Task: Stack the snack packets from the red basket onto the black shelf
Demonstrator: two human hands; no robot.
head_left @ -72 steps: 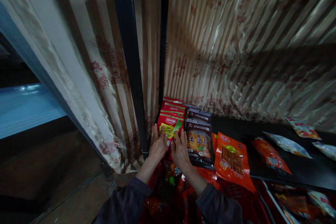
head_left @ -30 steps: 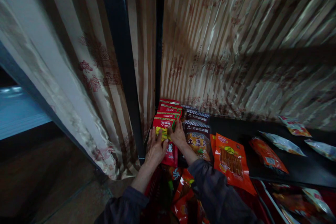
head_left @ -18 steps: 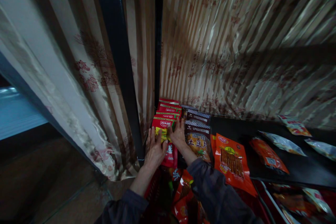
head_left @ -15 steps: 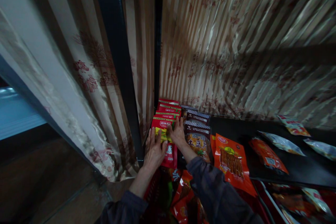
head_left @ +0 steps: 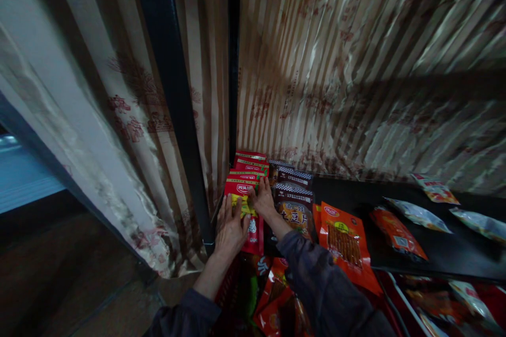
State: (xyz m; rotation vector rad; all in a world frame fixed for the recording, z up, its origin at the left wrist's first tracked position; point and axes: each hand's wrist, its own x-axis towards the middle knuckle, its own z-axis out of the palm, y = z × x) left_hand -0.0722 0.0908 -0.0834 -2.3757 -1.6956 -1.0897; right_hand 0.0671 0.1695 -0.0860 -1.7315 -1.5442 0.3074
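A red snack packet [head_left: 242, 188] with a yellow patch lies at the front of an overlapping row of similar red packets [head_left: 250, 156], in the shelf's left corner. My left hand [head_left: 231, 229] rests on its left side, fingers stretched out and slightly apart. Against the right edge lies my right hand [head_left: 264, 201], its fingers extended up along the packet and the thumb over the front. Both hands touch the packet from opposite sides and cover part of its print. Dark potato-slice packets [head_left: 294, 205] stand in a row just right of my right hand.
An orange packet of brown sticks [head_left: 343, 239] and several loose packets lie farther right on the black shelf [head_left: 340, 192]. Below, more packets fill a container [head_left: 276, 300]. A dark post [head_left: 185, 89] and striped curtains [head_left: 300, 63] bound the corner.
The view has shifted slightly, so the shelf's back sits a little lower. My hands stay on the same red packet, with hardly any change in their pose.
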